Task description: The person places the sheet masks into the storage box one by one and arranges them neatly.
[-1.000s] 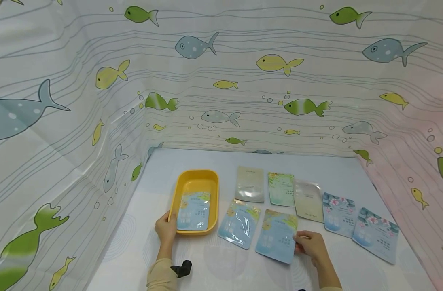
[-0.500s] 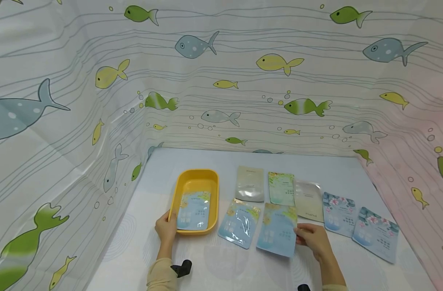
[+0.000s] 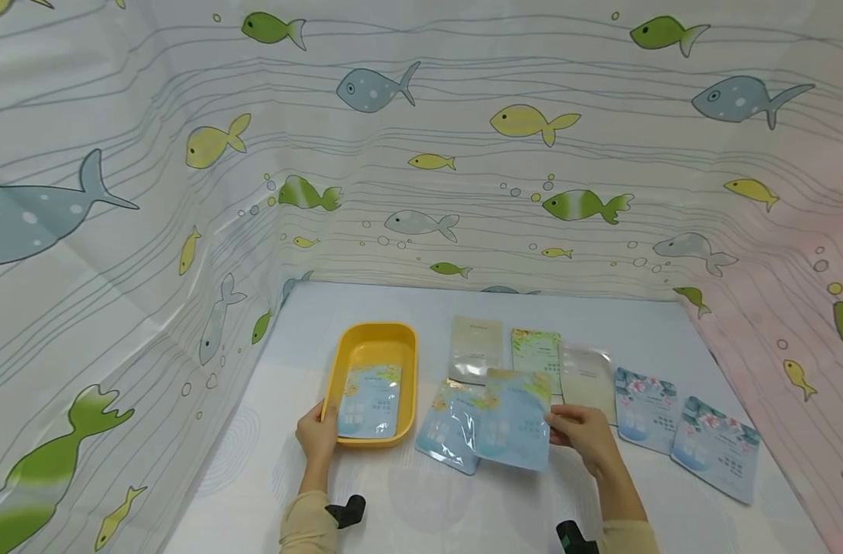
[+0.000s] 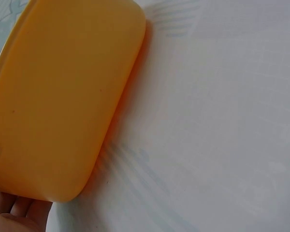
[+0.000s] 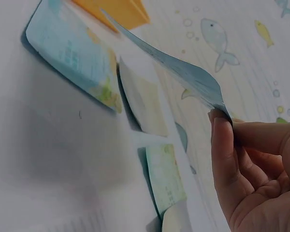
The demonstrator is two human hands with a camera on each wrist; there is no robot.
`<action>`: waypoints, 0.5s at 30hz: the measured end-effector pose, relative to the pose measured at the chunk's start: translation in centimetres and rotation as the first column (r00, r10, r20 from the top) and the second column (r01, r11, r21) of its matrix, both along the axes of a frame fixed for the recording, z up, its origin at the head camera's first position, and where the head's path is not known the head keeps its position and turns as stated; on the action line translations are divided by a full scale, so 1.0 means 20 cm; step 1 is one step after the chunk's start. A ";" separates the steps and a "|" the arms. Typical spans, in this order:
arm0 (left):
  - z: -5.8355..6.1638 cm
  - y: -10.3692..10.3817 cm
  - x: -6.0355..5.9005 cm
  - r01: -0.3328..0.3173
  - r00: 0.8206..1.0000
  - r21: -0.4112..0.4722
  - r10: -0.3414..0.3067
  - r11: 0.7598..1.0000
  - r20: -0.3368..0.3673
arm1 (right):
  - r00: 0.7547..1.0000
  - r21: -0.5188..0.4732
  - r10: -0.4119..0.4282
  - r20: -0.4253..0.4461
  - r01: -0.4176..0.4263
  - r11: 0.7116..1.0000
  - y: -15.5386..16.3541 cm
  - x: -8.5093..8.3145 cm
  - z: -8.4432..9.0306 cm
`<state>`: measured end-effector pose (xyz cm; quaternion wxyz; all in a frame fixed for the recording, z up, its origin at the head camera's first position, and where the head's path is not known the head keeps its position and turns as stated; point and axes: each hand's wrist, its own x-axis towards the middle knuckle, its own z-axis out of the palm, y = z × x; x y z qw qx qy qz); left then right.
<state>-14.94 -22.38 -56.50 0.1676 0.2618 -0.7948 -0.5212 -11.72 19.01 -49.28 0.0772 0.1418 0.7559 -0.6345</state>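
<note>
My left hand (image 3: pixel 324 421) grips the near left corner of a yellow tray (image 3: pixel 374 335), thumb on the rim; its fingers (image 4: pixel 14 207) show under the tray (image 4: pixel 63 96) in the left wrist view. A blue packet (image 3: pixel 369 400) lies inside the tray. My right hand (image 3: pixel 560 428) pinches the right edge of another blue packet (image 3: pixel 514 419), held off the table and partly over a shiny blue packet (image 3: pixel 445 427). In the right wrist view the held packet (image 5: pixel 183 72) curves away from my thumb and fingers (image 5: pixel 224 145).
Several more packets lie in a row on the white table (image 3: pixel 421 512): beige (image 3: pixel 475 348), green (image 3: pixel 536 350), cream (image 3: pixel 587 382) and two floral blue ones (image 3: pixel 644 409) (image 3: pixel 715 446). Fish-print curtains (image 3: pixel 421 154) wall in the table on three sides.
My right hand has lifted the blue packet off the table and carried it left and up, over the neighbouring packet. My left hand has stayed on the tray.
</note>
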 end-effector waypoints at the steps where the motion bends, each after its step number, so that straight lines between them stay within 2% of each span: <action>1: 0.00 0.00 0.00 0.000 1.000 -0.001 0.000 1.000 0.002 | 1.000 -0.002 0.005 -0.004 -0.005 1.000 -0.01 -0.01 0.01; 15: -0.01 -0.01 0.00 -0.006 1.000 -0.012 0.006 1.000 -0.011 | 0.993 -0.053 0.093 -0.078 -0.097 0.994 -0.15 -0.14 0.06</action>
